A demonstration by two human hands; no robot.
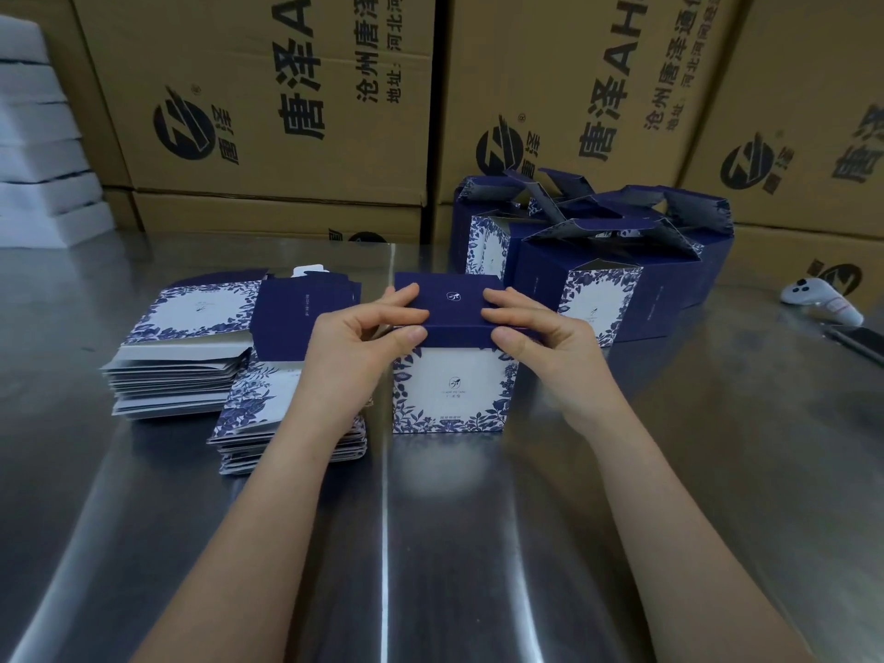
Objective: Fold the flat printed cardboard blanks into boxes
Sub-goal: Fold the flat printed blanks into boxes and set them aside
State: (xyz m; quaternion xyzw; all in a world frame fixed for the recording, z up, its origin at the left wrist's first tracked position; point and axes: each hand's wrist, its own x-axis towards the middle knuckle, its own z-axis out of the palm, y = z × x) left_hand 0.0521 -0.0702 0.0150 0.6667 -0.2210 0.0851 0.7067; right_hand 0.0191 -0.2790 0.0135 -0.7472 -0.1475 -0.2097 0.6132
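Observation:
A folded box [449, 390], white with blue floral print and a dark blue top, stands upright on the steel table [478, 543] in the middle. My left hand [363, 337] pinches the top's left front edge, fingers on the lid and thumb on the front lip. My right hand [540, 332] pinches the right front edge the same way. Two stacks of flat printed blanks [191, 346] lie to the left, the nearer stack [268, 413] partly hidden under my left forearm.
Several folded boxes [598, 260] with open top flaps stand behind and to the right. Big brown cartons [287, 112] wall off the table's back. White foam sheets [38, 136] are stacked far left. A white controller [823, 299] and a dark flat object [856, 342] lie at the right edge.

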